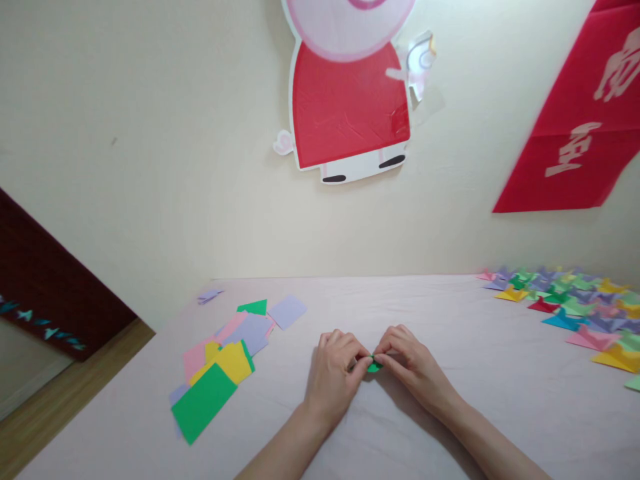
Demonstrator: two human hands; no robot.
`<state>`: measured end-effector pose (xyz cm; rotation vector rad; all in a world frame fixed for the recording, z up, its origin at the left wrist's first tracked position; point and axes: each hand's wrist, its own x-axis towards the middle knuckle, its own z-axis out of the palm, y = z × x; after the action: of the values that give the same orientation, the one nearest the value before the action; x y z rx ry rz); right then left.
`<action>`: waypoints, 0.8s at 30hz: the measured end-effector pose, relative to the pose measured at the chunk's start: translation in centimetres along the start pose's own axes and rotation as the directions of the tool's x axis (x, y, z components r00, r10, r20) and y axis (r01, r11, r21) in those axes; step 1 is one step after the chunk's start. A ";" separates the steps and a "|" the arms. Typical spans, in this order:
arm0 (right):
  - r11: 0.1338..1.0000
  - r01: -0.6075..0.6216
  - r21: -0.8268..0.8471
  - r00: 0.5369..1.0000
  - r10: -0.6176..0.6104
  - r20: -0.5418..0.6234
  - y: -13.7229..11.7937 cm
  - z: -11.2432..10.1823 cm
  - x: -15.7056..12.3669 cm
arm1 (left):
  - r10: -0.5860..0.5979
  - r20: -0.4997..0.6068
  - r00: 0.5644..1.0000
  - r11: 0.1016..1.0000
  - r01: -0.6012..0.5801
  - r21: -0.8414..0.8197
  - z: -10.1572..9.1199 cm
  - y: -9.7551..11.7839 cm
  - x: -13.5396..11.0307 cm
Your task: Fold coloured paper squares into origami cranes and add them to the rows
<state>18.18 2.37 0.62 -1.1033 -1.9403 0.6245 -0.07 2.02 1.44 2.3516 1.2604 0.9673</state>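
Note:
A small folded piece of green paper (373, 367) is pinched between my two hands, just above the pale cloth near the middle of the table. My left hand (340, 367) grips its left side between thumb and fingers. On the other side, my right hand (407, 360) holds it with thumb and forefinger, close to the left fingertips. Most of the paper is hidden by the fingers, so its full shape cannot be made out.
Loose coloured sheets (207, 400) overlap on the left of the pale tablecloth (310, 303). Rows of folded paper figures (590, 303) stand at the right. Behind rises a wall with a red-bodied cartoon cutout (350, 107) and a red banner (575, 120). A dark door (55, 280) is at far left.

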 end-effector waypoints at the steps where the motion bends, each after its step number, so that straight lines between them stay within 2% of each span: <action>1: 1.000 0.003 -0.001 1.000 -0.003 -0.007 0.0 0.0 0.0 | 0.006 -0.003 1.000 1.000 -0.006 0.005 0.0 0.0 0.0; 5: 1.000 -0.019 0.025 0.999 0.020 -0.029 0.6 -0.4 -0.1 | 0.020 -0.012 1.000 0.999 -0.019 0.030 -0.1 -0.2 -0.2; 11: 0.984 -0.157 0.088 0.958 0.173 -0.228 1.3 -1.4 0.1 | -0.046 -0.098 0.994 0.998 0.049 0.032 -0.9 -0.4 0.0; 17: 0.928 -0.265 0.260 0.954 0.291 -0.065 -0.8 1.4 0.1 | -0.033 -0.218 0.975 0.999 0.033 -0.004 -0.7 0.5 0.2; 20: 0.921 -0.234 0.311 0.956 0.277 -0.100 -1.3 2.2 0.0 | -0.037 -0.224 0.974 0.999 0.033 -0.021 -0.4 0.6 0.2; 24: 0.920 -0.224 0.321 0.948 0.282 -0.148 -1.1 2.0 0.0 | -0.091 -0.175 0.980 0.994 0.080 -0.071 -0.1 0.8 0.0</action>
<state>16.04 1.78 0.31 -1.1806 -1.4889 0.8889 0.37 1.53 1.97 2.1837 1.3619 1.1930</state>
